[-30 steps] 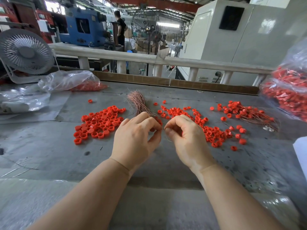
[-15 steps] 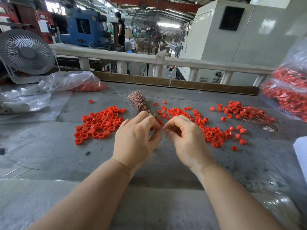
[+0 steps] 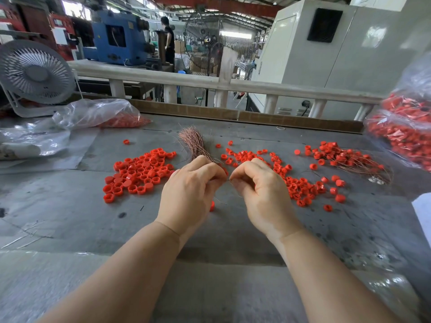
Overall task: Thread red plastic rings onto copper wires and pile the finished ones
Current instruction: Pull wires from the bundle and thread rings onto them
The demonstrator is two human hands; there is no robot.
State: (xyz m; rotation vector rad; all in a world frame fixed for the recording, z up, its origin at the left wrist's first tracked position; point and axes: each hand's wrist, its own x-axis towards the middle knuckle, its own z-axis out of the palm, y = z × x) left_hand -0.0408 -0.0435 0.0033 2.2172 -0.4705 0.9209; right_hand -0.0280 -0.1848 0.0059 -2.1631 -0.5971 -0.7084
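My left hand (image 3: 189, 192) and my right hand (image 3: 261, 192) are held close together over the grey table (image 3: 70, 206), fingers curled. Both pinch a thin copper wire (image 3: 227, 181) that runs between their fingertips. A red ring (image 3: 212, 205) shows just below my left hand, partly hidden by it; whether it hangs on the wire I cannot tell. A bundle of copper wires (image 3: 194, 143) fans out behind my left hand. Loose red rings lie in a pile on the left (image 3: 140, 171) and a scatter on the right (image 3: 296, 183). Rings threaded on wires are heaped at the far right (image 3: 345, 158).
Clear plastic bags lie at the left (image 3: 93, 113), one with red rings in it. A bag full of red pieces (image 3: 405, 136) stands at the right edge. A grey fan (image 3: 35, 73) stands at the back left. A white railing (image 3: 210, 82) runs behind the table.
My hands have drawn slightly apart, and a short stretch of wire shows between the fingertips. A red ring has come into view under my left hand.
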